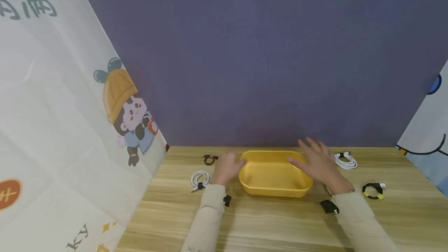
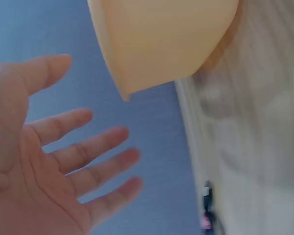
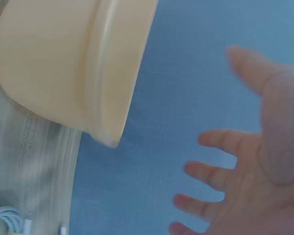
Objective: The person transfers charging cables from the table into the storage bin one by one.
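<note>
A yellow plastic basin [image 1: 276,192] with a rounded rectangular rim stands on the wooden table, its inside bare. At its left end is my left hand [image 1: 226,167], fingers spread and holding nothing; the left wrist view shows the open palm apart from the basin wall [image 2: 161,49]. Over the right end hovers my right hand [image 1: 319,164], thumb and fingers spread wide. In the right wrist view a gap shows between those fingertips [image 3: 208,137] and the basin's rim [image 3: 100,73].
Left of the basin lie a coiled white cable [image 1: 200,179] and a small black cable [image 1: 209,160]. On the right are another white coil [image 1: 345,161] and a black cable with yellow parts [image 1: 373,191]. A dark blue panel [image 1: 266,57] rises behind the table [image 1: 273,224].
</note>
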`<state>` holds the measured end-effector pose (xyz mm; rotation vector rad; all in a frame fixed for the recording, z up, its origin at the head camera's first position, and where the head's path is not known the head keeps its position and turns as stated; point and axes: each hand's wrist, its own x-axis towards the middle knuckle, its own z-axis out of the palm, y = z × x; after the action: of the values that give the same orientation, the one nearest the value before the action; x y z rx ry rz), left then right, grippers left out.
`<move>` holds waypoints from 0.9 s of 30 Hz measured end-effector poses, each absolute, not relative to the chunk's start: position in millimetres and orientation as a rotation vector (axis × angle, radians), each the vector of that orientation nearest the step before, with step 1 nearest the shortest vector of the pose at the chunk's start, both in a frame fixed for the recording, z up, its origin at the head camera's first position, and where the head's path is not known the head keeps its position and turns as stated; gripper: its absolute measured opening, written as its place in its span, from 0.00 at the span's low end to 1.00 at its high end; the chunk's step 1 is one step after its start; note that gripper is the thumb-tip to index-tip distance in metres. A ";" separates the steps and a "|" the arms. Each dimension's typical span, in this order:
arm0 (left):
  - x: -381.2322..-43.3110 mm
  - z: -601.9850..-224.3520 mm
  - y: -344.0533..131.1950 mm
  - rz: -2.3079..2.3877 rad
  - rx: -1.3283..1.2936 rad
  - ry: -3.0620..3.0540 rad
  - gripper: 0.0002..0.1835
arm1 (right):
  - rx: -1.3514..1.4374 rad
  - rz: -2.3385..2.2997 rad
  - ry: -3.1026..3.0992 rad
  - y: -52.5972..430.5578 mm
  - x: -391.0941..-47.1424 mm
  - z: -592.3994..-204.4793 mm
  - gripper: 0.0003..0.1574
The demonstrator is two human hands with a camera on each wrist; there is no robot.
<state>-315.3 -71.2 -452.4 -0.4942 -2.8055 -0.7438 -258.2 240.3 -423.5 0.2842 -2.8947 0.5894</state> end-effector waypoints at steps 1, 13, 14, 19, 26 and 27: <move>-313.9 -455.6 -73.5 -0.816 -0.470 -2.800 0.29 | 0.290 0.608 -2.887 243.4 -255.0 -424.7 0.55; -312.9 -489.7 -82.0 -1.513 -0.212 -2.749 0.25 | 0.262 0.863 -2.845 288.8 -237.9 -436.4 0.39; -313.6 -491.3 -81.6 -1.540 -0.201 -2.740 0.25 | 0.262 0.870 -2.852 292.3 -237.1 -436.7 0.38; -318.0 -499.0 -78.9 -1.727 -0.201 -2.695 0.24 | 0.212 0.832 -2.954 308.4 -235.8 -440.4 0.39; -318.5 -507.0 -76.8 -1.916 -0.175 -2.661 0.24 | 0.156 0.811 -3.014 323.1 -237.1 -449.7 0.38; -318.4 -507.5 -76.7 -1.930 -0.180 -2.654 0.24 | 0.151 0.806 -3.018 325.5 -237.0 -451.7 0.37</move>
<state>-318.4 -76.7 -507.5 -0.1805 -2.6535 -1.9304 -237.0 325.5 -451.7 0.1506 -3.0185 0.8056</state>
